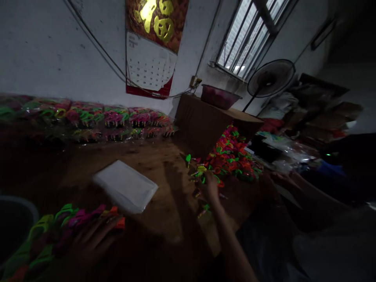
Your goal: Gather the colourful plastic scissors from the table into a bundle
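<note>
I have the right hand [210, 187] just right of centre, at loose plastic pieces [201, 169]; the left hand [95, 233] lies lower left, across a coloured row [76, 218]. Whether either grips — I can't tell.

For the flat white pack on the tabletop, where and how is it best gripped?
Probably by the short edge of the white pack that faces the right hand, coming from that side and pinching above and below. It lies flat on the table, so an edge seems easier to grip than the broad face.
</note>
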`<state>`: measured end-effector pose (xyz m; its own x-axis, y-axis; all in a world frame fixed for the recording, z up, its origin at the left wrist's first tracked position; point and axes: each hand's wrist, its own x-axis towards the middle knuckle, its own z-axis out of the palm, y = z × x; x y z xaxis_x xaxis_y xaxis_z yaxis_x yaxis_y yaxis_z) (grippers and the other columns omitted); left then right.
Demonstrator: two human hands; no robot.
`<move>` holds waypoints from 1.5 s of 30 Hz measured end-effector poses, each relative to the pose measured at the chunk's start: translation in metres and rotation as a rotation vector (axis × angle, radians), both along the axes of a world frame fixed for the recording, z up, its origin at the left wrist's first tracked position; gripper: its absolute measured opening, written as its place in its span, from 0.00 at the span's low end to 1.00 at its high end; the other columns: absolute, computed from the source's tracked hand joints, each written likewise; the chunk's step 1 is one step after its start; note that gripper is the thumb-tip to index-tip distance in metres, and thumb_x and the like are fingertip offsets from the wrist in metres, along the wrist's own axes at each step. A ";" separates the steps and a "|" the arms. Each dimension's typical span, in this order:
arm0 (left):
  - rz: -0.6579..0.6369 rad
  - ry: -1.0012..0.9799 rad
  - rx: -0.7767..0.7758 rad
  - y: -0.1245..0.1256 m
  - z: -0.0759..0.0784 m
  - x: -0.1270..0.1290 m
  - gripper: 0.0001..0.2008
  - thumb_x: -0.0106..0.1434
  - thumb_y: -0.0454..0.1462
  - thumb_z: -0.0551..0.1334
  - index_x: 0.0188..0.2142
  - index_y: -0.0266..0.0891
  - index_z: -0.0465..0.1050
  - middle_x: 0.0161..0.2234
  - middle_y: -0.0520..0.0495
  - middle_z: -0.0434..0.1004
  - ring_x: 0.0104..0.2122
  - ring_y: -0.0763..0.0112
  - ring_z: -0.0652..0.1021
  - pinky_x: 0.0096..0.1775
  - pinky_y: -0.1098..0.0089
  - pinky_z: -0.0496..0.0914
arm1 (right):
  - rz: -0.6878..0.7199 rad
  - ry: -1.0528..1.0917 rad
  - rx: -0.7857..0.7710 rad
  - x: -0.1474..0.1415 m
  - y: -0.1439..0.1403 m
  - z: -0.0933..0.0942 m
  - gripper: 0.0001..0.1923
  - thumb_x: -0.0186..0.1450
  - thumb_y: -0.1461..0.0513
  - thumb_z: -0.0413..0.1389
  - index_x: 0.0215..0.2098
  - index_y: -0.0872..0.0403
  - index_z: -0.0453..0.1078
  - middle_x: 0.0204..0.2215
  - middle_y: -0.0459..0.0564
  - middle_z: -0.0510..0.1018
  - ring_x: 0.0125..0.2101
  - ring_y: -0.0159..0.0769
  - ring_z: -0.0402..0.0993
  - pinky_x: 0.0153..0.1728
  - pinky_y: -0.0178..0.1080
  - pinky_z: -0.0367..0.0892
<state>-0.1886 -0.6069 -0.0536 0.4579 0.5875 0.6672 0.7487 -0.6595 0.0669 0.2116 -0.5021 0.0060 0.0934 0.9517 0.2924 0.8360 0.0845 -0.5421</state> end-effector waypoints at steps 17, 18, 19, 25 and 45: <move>0.133 0.228 -0.121 -0.002 0.012 -0.001 0.14 0.65 0.36 0.57 0.44 0.55 0.78 0.55 0.54 0.74 0.53 0.60 0.74 0.52 0.58 0.70 | 0.127 0.111 -0.104 -0.070 0.021 -0.064 0.22 0.66 0.56 0.50 0.54 0.59 0.68 0.50 0.60 0.76 0.48 0.42 0.75 0.46 0.40 0.69; 0.132 0.229 -0.134 -0.003 0.016 0.001 0.14 0.65 0.36 0.57 0.44 0.54 0.78 0.55 0.53 0.74 0.53 0.59 0.74 0.52 0.58 0.70 | 0.112 0.068 -0.078 -0.080 0.009 -0.058 0.21 0.67 0.56 0.49 0.53 0.58 0.69 0.50 0.61 0.75 0.48 0.43 0.75 0.46 0.41 0.70; 0.131 0.220 -0.143 -0.004 0.020 0.003 0.14 0.64 0.35 0.58 0.44 0.53 0.78 0.54 0.53 0.74 0.53 0.59 0.75 0.52 0.58 0.70 | 0.073 0.001 -0.072 -0.091 -0.004 -0.052 0.19 0.68 0.57 0.48 0.51 0.58 0.70 0.49 0.62 0.76 0.47 0.45 0.75 0.45 0.43 0.70; 0.094 -0.058 -0.240 -0.009 0.028 0.007 0.13 0.65 0.36 0.56 0.43 0.47 0.78 0.54 0.48 0.75 0.56 0.58 0.72 0.56 0.56 0.68 | 0.000 -0.327 -0.572 -0.167 -0.070 -0.036 0.16 0.68 0.54 0.52 0.42 0.56 0.75 0.34 0.65 0.81 0.34 0.55 0.80 0.32 0.47 0.71; 0.223 -0.475 -0.343 -0.020 0.050 0.007 0.10 0.66 0.33 0.57 0.44 0.45 0.74 0.44 0.51 0.77 0.47 0.70 0.75 0.50 0.67 0.68 | 0.448 0.568 -0.448 -0.219 -0.128 -0.062 0.04 0.59 0.61 0.59 0.31 0.47 0.77 0.23 0.46 0.78 0.33 0.46 0.78 0.26 0.36 0.71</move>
<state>-0.1818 -0.6268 -0.0032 -0.0005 0.8516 0.5242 0.7024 -0.3728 0.6064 -0.0074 -0.6297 -0.0563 -0.3011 0.9485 -0.0984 0.3661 0.0197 -0.9304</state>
